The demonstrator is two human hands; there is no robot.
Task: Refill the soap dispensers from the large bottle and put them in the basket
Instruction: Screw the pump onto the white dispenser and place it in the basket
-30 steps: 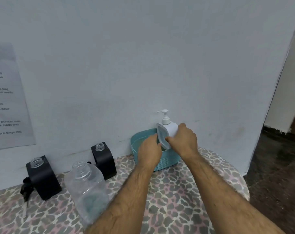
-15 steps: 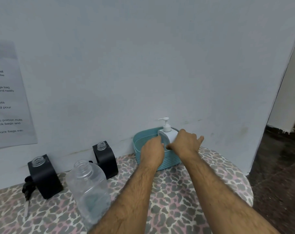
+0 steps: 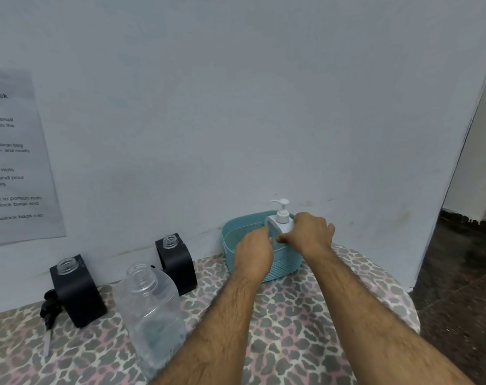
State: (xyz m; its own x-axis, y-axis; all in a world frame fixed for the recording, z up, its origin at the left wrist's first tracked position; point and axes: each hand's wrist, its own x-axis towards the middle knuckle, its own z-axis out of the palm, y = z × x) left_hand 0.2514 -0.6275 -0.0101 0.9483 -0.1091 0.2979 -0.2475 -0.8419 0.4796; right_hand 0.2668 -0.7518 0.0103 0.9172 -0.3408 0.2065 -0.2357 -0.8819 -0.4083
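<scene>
A white soap dispenser (image 3: pixel 280 224) with its pump on stands upright inside the teal basket (image 3: pixel 236 240) against the wall. My right hand (image 3: pixel 308 232) grips the dispenser's right side, thumb on its front. My left hand (image 3: pixel 254 252) touches its lower left edge from the front, over the basket. A large clear bottle (image 3: pixel 148 307) with no cap stands at the front left. Two black dispensers with open necks stand by the wall, one (image 3: pixel 77 290) at far left and one (image 3: pixel 176 262) beside the basket.
A black pump head (image 3: pixel 50 307) with its tube lies left of the far-left dispenser. The leopard-print table (image 3: pixel 305 323) rounds off at the right, with dark floor (image 3: pixel 458 273) beyond. A printed sheet (image 3: pixel 14 162) hangs on the wall.
The white dispenser went from tilted above the basket rim to upright inside the basket. Both hands moved down with it and stay on it.
</scene>
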